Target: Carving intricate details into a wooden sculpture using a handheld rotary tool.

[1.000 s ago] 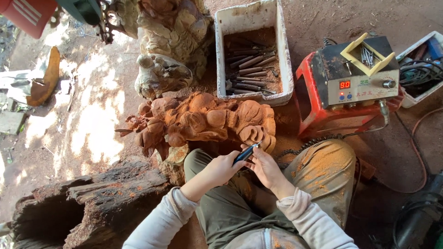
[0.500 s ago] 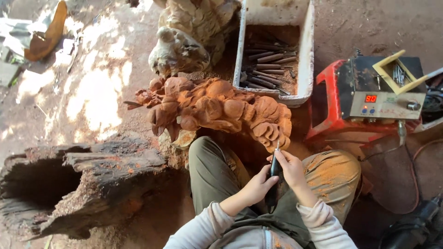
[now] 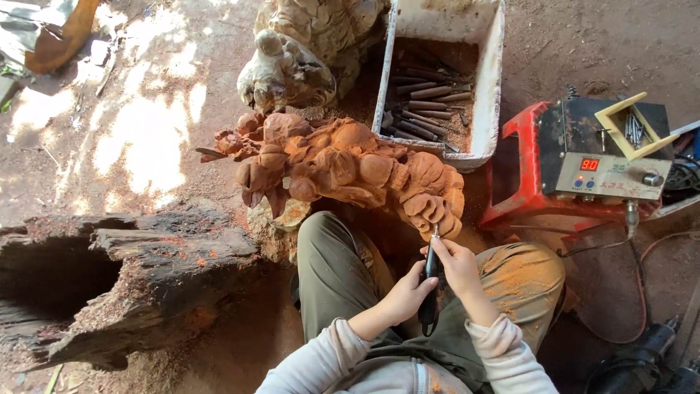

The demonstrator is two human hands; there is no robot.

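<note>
Bare reddish dirt floor (image 3: 146, 146) with sun patches fills the frame's left. At lower centre, the left hand (image 3: 408, 292) and right hand (image 3: 461, 266) are both closed around a dark rotary carving tool (image 3: 430, 284), its tip touching the orange wood carving (image 3: 343, 164) at centre. A white bin (image 3: 490, 80) of chisels sits top centre, a red control box (image 3: 583, 160) right, a rotted log (image 3: 131, 277) lower left.

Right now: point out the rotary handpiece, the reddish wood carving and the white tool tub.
rotary handpiece (image 3: 431, 281), head view, on its dark body between both hands.
reddish wood carving (image 3: 350, 164), head view, on a rounded lobe mid-carving.
white tool tub (image 3: 490, 87), head view, on its right wall.
</note>
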